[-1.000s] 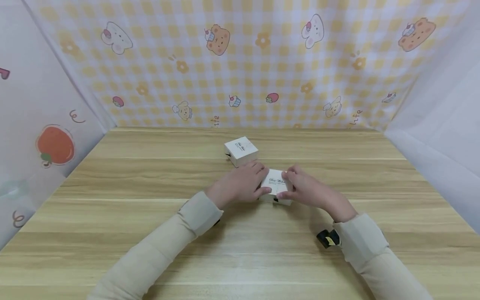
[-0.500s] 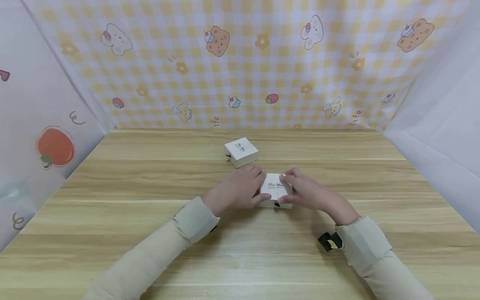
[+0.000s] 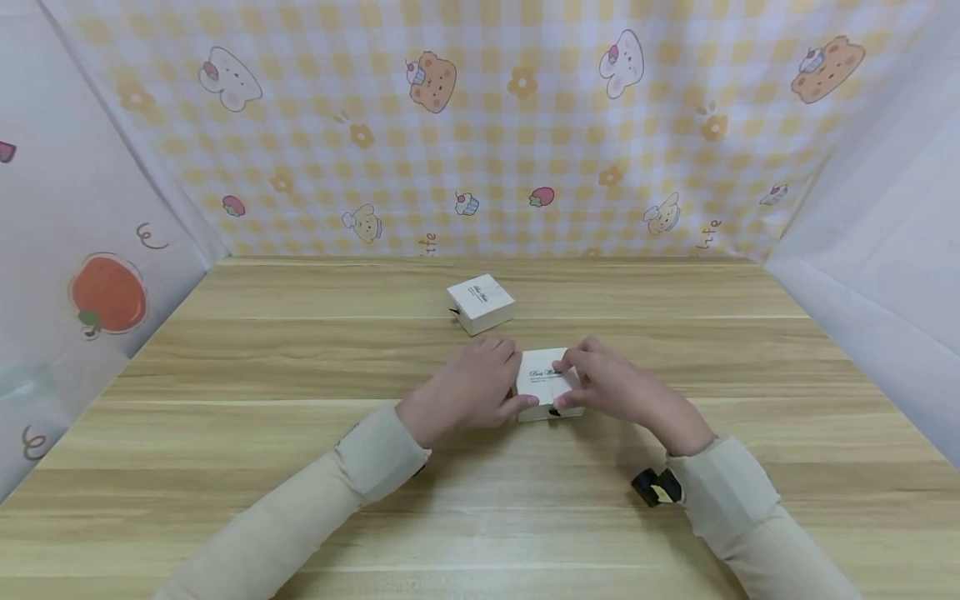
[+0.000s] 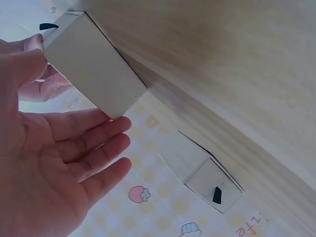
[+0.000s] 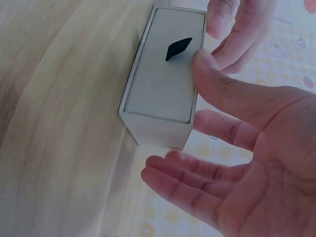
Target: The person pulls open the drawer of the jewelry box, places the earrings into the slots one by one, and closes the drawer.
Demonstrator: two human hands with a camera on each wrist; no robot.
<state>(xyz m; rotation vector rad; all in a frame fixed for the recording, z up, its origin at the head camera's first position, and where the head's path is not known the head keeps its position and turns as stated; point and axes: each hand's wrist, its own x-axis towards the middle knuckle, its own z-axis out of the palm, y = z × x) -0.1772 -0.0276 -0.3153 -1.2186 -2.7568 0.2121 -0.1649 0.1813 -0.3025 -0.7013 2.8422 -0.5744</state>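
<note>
A small white drawer-style gift box (image 3: 542, 385) with script lettering on its lid stands on the wooden table between both hands. Its front, seen in the right wrist view, carries a black ribbon pull (image 5: 178, 48). My left hand (image 3: 474, 387) holds the box's left side, thumb on the front top edge and long fingers at the far corner. Across from it, my right hand (image 3: 618, 385) grips the right side, with thumb near the front edge and index finger bent over the lid. Its lower fingers reach out straight beside the box.
A second matching white box (image 3: 480, 303) sits turned at an angle behind the left hand, its own black ribbon pull (image 4: 217, 195) showing in the left wrist view. A yellow checked cloth (image 3: 480, 125) hangs along the table's back edge. White cloth walls flank both sides.
Both hands have brought the held box slightly nearer and turned it a little, so its front edge lies straighter. The left hand shifted left and down. The second box stayed put.
</note>
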